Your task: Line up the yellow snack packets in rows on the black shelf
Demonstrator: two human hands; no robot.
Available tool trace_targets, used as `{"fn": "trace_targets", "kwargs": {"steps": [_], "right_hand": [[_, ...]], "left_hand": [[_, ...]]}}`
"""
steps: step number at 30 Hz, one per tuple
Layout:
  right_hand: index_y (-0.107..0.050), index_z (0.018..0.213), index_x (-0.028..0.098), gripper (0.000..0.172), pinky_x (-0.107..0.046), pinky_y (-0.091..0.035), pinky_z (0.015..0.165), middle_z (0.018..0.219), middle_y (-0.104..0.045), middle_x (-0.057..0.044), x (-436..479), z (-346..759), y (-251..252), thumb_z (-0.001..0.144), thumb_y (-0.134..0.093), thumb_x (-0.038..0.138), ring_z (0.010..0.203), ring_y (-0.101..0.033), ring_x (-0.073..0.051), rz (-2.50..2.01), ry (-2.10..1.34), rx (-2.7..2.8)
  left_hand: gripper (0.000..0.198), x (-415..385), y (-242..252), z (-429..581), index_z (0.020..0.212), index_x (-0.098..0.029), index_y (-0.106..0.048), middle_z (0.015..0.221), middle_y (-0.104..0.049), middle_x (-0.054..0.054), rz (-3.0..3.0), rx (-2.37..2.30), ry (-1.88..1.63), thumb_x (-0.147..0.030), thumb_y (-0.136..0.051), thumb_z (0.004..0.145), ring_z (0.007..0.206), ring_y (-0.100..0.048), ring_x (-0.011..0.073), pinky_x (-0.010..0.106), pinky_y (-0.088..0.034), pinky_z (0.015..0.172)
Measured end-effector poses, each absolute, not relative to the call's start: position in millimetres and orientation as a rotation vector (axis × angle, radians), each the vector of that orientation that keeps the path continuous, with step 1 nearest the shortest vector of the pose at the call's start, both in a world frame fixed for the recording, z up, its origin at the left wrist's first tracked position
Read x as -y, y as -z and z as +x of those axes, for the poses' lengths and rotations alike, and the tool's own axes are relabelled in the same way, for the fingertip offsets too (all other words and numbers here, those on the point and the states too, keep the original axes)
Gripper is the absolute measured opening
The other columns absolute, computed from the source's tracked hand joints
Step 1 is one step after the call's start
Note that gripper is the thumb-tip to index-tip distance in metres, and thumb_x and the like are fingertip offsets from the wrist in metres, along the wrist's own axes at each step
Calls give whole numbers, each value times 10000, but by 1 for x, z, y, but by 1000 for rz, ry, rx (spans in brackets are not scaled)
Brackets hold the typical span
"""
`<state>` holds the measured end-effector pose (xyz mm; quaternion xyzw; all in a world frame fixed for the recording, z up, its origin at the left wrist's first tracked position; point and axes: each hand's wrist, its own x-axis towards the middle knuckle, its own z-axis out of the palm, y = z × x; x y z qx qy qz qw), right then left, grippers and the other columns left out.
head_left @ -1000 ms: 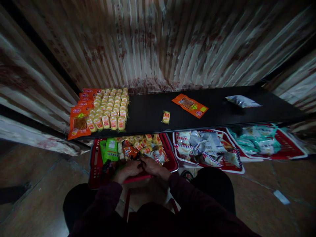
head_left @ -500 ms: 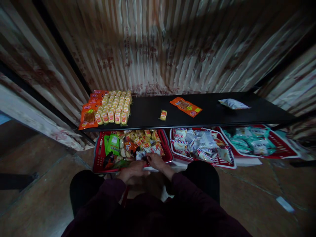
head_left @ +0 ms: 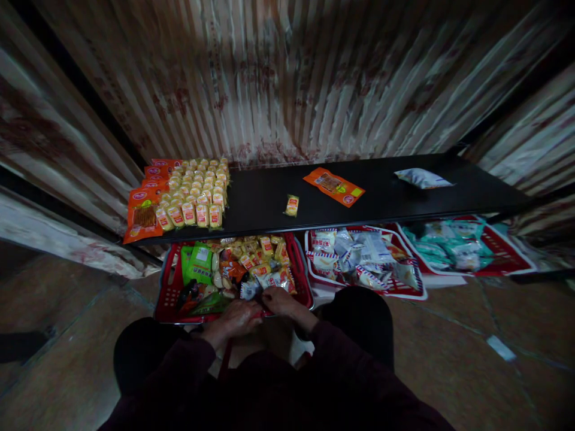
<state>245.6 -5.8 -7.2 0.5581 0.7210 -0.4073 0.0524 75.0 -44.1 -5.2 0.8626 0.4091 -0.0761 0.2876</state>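
Note:
My left hand (head_left: 240, 317) is at the front rim of a red basket (head_left: 167, 296), its fingers curled. Just right of it, my right hand (head_left: 279, 301) is bent closed at the same rim, fingertips close to the left hand. What the fingers hold, if anything, is hidden in the dim light. In this basket lie a green packet (head_left: 197, 263), an orange packet (head_left: 233, 270), a white and red packet (head_left: 276, 279) and several small yellow wrapped cakes (head_left: 258, 248). A silvery packet (head_left: 249, 290) lies right behind my fingers.
Above the baskets runs a black shelf (head_left: 256, 209). On it are rows of wrapped cakes (head_left: 195, 194), orange packets (head_left: 144, 212), one single cake (head_left: 291, 205), an orange packet (head_left: 335, 186) and a white packet (head_left: 423, 178). More baskets stand right, with white packets (head_left: 375, 248) and teal packets (head_left: 453, 242).
The view has shifted a little, so the shelf's left end and the left basket sit further left. My left hand's fingers have curled in more; my right hand stays at the basket's rim.

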Motion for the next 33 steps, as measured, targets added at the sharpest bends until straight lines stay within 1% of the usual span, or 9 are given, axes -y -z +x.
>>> {"fn": "trace_targets", "kwargs": {"steps": [4, 7, 10, 14, 16, 21, 26, 30, 33], "right_hand": [[-715, 874, 126, 267, -233, -399, 698, 908, -700, -103, 10, 248, 11, 805, -458, 144, 818, -608, -174, 1658, 1251, -2209], [-700, 915, 125, 283, -229, -408, 719, 941, -696, -101, 12, 251, 17, 808, -438, 128, 831, -610, -169, 1668, 1287, -2218], [-695, 908, 138, 276, -226, -406, 758, 970, -688, -100, 13, 256, 25, 821, -433, 148, 873, -605, -167, 1671, 1296, -2290], [-693, 822, 133, 248, -222, -402, 687, 876, -689, -81, 10, 265, 32, 798, -446, 134, 794, -591, -153, 1723, 1349, -2164], [-687, 807, 143, 242, -217, -399, 662, 841, -684, -63, 9, 269, 34, 801, -444, 144, 761, -582, -143, 1681, 1446, -2162], [-670, 810, 163, 240, -238, -411, 710, 854, -674, -55, 12, 276, 40, 811, -430, 164, 791, -580, -153, 1740, 1471, -2288], [-660, 793, 178, 223, -250, -410, 742, 847, -672, -46, 13, 273, 42, 801, -437, 180, 796, -579, -159, 1747, 1469, -2303], [-662, 807, 150, 233, -250, -411, 756, 864, -671, -64, 11, 270, 37, 802, -431, 177, 814, -579, -164, 1741, 1441, -2333], [-662, 811, 151, 220, -242, -418, 756, 864, -672, -55, 9, 270, 33, 795, -443, 172, 811, -583, -157, 1722, 1484, -2317]], "left_hand": [[249, 46, 7, 75, 1022, -192, -588, 1022, -660, 55, 2360, -1049, 189, -316, -431, 875, 921, -613, 196, 299, -455, 817], [258, 47, 10, 74, 1059, -204, -578, 1060, -654, 56, 2361, -999, 172, -311, -435, 874, 962, -607, 200, 309, -449, 853], [261, 49, 14, 77, 1076, -213, -570, 1073, -650, 56, 2354, -1031, 162, -308, -459, 860, 981, -601, 204, 324, -439, 891], [301, 48, 15, 82, 1121, -225, -552, 1091, -646, 49, 2346, -1032, 134, -328, -475, 849, 991, -599, 210, 339, -444, 898], [273, 46, 14, 84, 1082, -219, -570, 1068, -652, 51, 2344, -1006, 144, -322, -468, 850, 980, -602, 201, 323, -452, 881], [270, 48, 13, 87, 1077, -220, -572, 1084, -647, 51, 2361, -1074, 105, -285, -476, 833, 993, -597, 201, 333, -444, 906], [312, 50, 12, 89, 1119, -249, -570, 1113, -642, 40, 2337, -1104, 84, -318, -481, 828, 1008, -598, 206, 340, -446, 912], [323, 48, 8, 89, 1114, -246, -587, 1087, -653, 50, 2333, -1136, 107, -323, -483, 818, 994, -602, 212, 346, -447, 907], [347, 47, 7, 89, 1126, -237, -584, 1085, -651, 55, 2329, -1110, 102, -360, -479, 819, 993, -601, 219, 349, -452, 891]]}}
